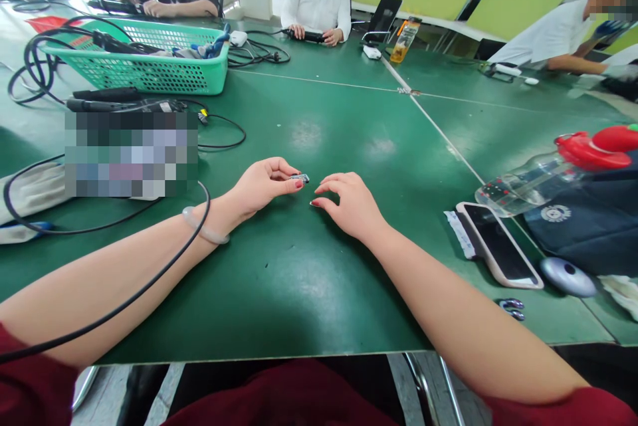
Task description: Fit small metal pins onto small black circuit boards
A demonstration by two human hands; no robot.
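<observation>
Between the thumb and fingers of my left hand [269,180] is a small silvery object [306,179]; most of it is covered, so its kind does not show. Just to the right, my right hand [351,203] hovers low over the green table [299,280], its thumb and curled fingers apart with nothing between them. A small gap separates the two hands. A black cable [164,273] runs across my left forearm, above the bracelet [207,230] on that wrist.
A green plastic basket [149,74] with cables and gloves stands at the back left, by a pixelated item [132,155]. On the right lie a phone [501,243], a mouse-like oval [568,276], a red-capped bottle [538,177] and a dark bag [593,220]. Several people sit around the table.
</observation>
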